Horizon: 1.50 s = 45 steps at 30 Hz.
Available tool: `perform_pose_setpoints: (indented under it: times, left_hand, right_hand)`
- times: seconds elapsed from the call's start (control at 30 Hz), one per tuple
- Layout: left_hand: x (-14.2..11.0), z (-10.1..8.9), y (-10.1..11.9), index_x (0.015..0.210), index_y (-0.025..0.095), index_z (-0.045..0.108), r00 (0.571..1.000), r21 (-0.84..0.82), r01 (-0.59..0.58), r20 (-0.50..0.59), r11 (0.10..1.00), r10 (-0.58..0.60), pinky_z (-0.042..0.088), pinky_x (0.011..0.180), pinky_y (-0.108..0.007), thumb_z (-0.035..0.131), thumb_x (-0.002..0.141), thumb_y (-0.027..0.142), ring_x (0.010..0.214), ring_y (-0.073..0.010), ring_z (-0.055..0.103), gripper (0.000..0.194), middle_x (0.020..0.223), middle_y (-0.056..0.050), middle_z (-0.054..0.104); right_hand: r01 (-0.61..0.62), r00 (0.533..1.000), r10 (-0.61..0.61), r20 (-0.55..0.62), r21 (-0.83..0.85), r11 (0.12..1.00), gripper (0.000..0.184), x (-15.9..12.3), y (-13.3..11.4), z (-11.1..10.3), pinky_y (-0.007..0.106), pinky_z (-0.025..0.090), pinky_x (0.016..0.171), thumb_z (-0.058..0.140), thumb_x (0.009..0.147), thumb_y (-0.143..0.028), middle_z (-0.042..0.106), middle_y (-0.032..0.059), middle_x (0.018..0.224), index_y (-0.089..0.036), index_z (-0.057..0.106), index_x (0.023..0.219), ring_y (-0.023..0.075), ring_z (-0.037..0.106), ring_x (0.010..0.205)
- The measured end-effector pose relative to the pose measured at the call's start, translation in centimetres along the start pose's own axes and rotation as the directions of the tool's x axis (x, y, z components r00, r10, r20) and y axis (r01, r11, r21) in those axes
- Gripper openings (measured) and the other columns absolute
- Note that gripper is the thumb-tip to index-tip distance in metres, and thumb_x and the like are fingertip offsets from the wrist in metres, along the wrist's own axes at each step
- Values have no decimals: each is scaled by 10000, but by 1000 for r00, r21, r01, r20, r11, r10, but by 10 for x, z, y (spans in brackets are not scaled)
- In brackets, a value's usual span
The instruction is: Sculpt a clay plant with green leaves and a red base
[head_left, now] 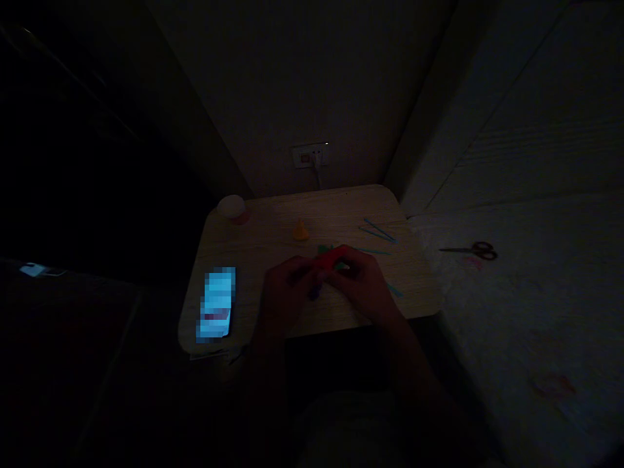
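Over the small wooden table, my left hand point(291, 286) and my right hand point(363, 283) meet with bent fingers, both closed on a small bright red piece point(333, 259). Its exact kind is too dark to make out. A green piece point(324, 249) shows just behind it, and a dark bluish-purple bit point(316, 291) peeks out below the fingertips. I cannot tell whether these are joined to the red piece. Beyond my hands, a small yellow-orange object point(301, 231) stands on the tabletop. Thin blue strips point(379, 231) lie to the right, with a greenish strip point(374, 251) nearer my right hand.
A lit phone point(217, 304) lies on the table point(263, 211) at the left, and a pale cup point(233, 208) stands at the back left corner. Scissors point(470, 250) rest on a whitish surface to the right. A wall socket point(311, 156) holds a plug behind the table.
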<state>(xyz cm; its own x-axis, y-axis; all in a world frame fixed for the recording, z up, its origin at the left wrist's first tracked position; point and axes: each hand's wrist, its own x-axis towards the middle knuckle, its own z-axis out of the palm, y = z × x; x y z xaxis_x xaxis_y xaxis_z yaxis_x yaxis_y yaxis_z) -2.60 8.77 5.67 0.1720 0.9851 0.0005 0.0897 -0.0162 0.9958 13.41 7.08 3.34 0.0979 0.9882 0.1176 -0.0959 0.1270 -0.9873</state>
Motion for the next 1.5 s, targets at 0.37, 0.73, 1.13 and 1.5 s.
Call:
perform_pose_setpoints:
  times: [0.37, 0.73, 1.13, 1.5]
  left_hand:
    - [-1, 6, -5, 538, 184, 612, 990, -154, 98, -91, 983, -112, 424, 479, -199, 860, 652, 288, 492, -100, 532, 292, 508, 26, 623]
    - [-3, -2, -6, 813, 178, 809, 979, -146, 200, 74, 969, -191, 546, 609, -258, 913, 628, 299, 648, -164, 684, 245, 751, -34, 793]
    - [3, 2, -17, 714, 177, 753, 987, -133, 154, -20, 979, -158, 473, 524, -241, 922, 653, 358, 554, -132, 596, 255, 623, 3, 692]
    - [2, -2, -13, 786, 192, 710, 999, -155, 11, 47, 988, -4, 482, 565, -246, 866, 766, 480, 605, -131, 574, 329, 683, 9, 670]
  right_hand:
    - [-168, 984, 176, -9, 245, 955, 267, -1, -9, 3, 232, 463, 498, 929, 646, -328, 643, -36, 533, -216, 697, 578, 113, 564, 503]
    - [-143, 988, 155, -23, 265, 954, 244, 2, -2, -4, 232, 496, 532, 875, 759, -435, 752, -3, 744, -232, 786, 862, 122, 613, 584]
    - [-189, 981, 182, 74, 107, 976, 234, 2, 6, -5, 284, 592, 617, 858, 781, -439, 811, 35, 848, -224, 800, 853, 178, 727, 712]
    - [-235, 965, 208, 159, 178, 955, 268, 3, 2, -7, 245, 539, 514, 945, 700, -388, 740, -28, 654, -217, 768, 806, 119, 638, 521]
